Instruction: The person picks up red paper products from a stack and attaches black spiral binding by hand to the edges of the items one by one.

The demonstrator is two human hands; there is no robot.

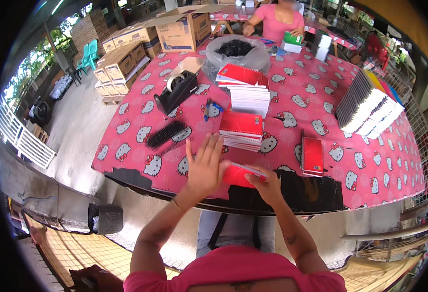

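Close to the table's front edge lies a small red notebook point(237, 175), with a line of small holes or coil along its far edge. My right hand point(266, 185) grips its right end, thumb on top of the cover. Fingers stretched out and apart, my left hand point(205, 165) is at the notebook's left end; whether its palm touches the cover is hidden. Just beyond stands a stack of red-covered notebooks point(241, 124), and behind that a taller stack of white-paged ones point(249, 100). Left of them are a bundle of black binding coils point(166, 135) and blue-handled pliers point(207, 110).
A black tape dispenser point(177, 92) and a plastic bag of black coils point(236, 53) stand farther back. To the right are finished-looking red spiral notebooks point(312, 155) and a big notebook stack point(369, 107). Across the table a person point(277, 22) handles green notebooks. Cardboard boxes point(184, 31) stand far left.
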